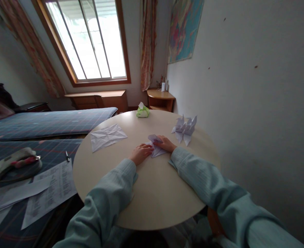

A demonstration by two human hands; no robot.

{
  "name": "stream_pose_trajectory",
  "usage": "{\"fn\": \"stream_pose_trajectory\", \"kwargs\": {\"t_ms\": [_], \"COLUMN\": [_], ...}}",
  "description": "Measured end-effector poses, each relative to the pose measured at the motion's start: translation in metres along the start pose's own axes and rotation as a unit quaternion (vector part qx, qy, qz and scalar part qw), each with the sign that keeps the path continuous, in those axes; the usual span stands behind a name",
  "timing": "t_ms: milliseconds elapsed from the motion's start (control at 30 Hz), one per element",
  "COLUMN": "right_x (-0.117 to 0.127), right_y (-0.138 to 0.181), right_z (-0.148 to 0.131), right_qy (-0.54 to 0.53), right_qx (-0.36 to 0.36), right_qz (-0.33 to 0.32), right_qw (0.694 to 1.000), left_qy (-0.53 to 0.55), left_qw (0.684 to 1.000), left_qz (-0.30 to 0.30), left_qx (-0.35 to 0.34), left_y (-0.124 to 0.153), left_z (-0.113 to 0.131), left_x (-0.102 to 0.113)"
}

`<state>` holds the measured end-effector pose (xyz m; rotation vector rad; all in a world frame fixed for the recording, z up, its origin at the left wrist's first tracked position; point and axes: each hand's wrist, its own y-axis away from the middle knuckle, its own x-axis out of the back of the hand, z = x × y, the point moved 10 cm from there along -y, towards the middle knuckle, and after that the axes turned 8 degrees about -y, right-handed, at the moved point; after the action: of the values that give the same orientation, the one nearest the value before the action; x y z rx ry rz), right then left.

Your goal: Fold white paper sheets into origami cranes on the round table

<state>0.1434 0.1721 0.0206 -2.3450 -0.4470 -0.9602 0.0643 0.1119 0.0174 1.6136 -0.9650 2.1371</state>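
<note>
A small folded white paper (155, 150) lies on the round beige table (152, 196). My left hand (141, 153) rests at its left edge, fingers curled and pressing on it. My right hand (165, 143) lies on its upper right part, fingers bent over a raised flap. Both sleeves are pale blue-green. Finished folded paper figures (185, 128) stand to the right, near the wall. A creased, unfolded white sheet (107, 136) lies flat on the table's left side.
A green tissue pack (143, 111) sits at the table's far edge. Left of the table is a bed with printed papers (49, 189), a pen (67, 156) and a pouch (12, 163). The white wall stands close on the right.
</note>
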Motion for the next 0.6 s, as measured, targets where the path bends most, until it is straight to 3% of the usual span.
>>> {"fn": "stream_pose_trajectory", "kwargs": {"t_ms": [200, 367, 500, 600], "right_x": [-0.003, 0.003, 0.032, 0.054], "right_y": [0.001, 0.002, 0.008, 0.017], "right_z": [-0.002, -0.001, -0.007, -0.016], "right_qy": [-0.016, -0.083, -0.131, -0.081], "right_qx": [0.001, 0.002, 0.032, 0.046], "right_qz": [-0.014, 0.024, 0.14, 0.227], "right_qw": [1.0, 0.996, 0.981, 0.969], "left_qy": [-0.03, -0.035, -0.056, -0.08], "left_qw": [1.0, 0.999, 0.998, 0.995], "left_qz": [-0.001, -0.002, 0.007, 0.016], "left_qx": [0.003, 0.018, 0.03, 0.057], "left_y": [0.0, 0.0, 0.0, 0.001], "left_z": [0.006, 0.002, 0.0, -0.005], "left_x": [0.004, 0.002, 0.003, 0.004]}}
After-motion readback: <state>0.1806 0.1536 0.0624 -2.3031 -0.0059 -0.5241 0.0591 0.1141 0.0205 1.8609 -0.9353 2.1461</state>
